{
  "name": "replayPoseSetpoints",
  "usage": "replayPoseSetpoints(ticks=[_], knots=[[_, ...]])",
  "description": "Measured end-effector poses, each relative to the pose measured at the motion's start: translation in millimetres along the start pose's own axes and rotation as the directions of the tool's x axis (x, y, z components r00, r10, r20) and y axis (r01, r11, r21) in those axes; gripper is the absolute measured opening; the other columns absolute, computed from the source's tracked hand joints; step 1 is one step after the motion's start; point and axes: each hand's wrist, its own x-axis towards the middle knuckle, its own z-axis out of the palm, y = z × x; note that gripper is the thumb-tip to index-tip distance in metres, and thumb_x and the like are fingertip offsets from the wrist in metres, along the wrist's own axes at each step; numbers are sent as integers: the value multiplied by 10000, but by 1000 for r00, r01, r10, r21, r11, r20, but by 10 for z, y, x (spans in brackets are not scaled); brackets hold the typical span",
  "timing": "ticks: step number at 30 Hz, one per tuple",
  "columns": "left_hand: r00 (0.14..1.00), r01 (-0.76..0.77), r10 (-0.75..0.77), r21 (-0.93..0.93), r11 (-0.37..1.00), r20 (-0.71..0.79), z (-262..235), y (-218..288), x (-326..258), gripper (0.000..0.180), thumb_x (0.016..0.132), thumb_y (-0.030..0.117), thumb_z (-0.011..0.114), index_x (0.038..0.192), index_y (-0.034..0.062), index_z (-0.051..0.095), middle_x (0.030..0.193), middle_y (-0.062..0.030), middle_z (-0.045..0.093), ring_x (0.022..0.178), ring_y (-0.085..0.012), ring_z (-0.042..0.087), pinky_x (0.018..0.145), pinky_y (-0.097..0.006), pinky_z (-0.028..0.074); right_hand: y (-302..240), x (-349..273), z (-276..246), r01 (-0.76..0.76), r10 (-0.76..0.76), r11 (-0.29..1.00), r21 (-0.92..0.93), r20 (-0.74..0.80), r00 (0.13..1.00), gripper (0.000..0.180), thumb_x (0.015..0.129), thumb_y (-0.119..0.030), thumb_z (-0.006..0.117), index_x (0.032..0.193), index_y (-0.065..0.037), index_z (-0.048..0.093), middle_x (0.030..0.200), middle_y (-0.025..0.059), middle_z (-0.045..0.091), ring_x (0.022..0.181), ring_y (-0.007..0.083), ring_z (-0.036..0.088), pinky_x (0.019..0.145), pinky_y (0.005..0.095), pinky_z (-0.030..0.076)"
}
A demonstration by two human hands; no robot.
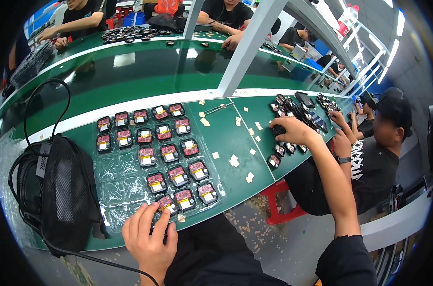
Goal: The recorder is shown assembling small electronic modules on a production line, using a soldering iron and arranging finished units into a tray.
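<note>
A clear plastic blister tray [118, 193] holds rows of small black square electronic modules [169, 153] with red, white and yellow insides. Several pockets at its left and near-left are bare. My left hand [152, 238] lies at the tray's near edge, fingers spread, fingertips against a module [167, 204] in the nearest row. Farther right, my right hand [297, 131] reaches over a loose pile of the same modules [289, 107]. Its fingers are bent round a dark module [278, 130] at the pile's left side, partly hidden by the hand.
A black mesh bag [66, 190] with a cable stands left of the tray. Tweezers [215, 109] and yellowish paper bits [234, 161] lie on the green bench. A grey post [245, 52] rises behind. A co-worker [378, 143] sits close on the right, hands by the pile; a red stool [278, 205] stands below.
</note>
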Motion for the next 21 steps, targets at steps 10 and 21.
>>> replayPoseSetpoints(ticks=[10,21], knots=[[1000,4,-4,3,1000,0,0,5,-3,314,784,162,779,1091,95,785,1260,-95,706,1217,-341,648,1001,-487,440,-172,-489,-225,177,-177,979,-98,3,984,509,842,-56,798,1324,-121,650,1331,101,648,1247,360,628,1015,456,540],[1000,-6,6,6,1000,-6,12,1,5,299,805,161,754,1087,68,782,1248,-120,705,1222,-353,647,1024,-484,434,-255,-623,8,318,-317,936,-148,32,948,599,811,51,664,1379,-138,642,1418,69,628,1267,341,627,1043,440,540]])
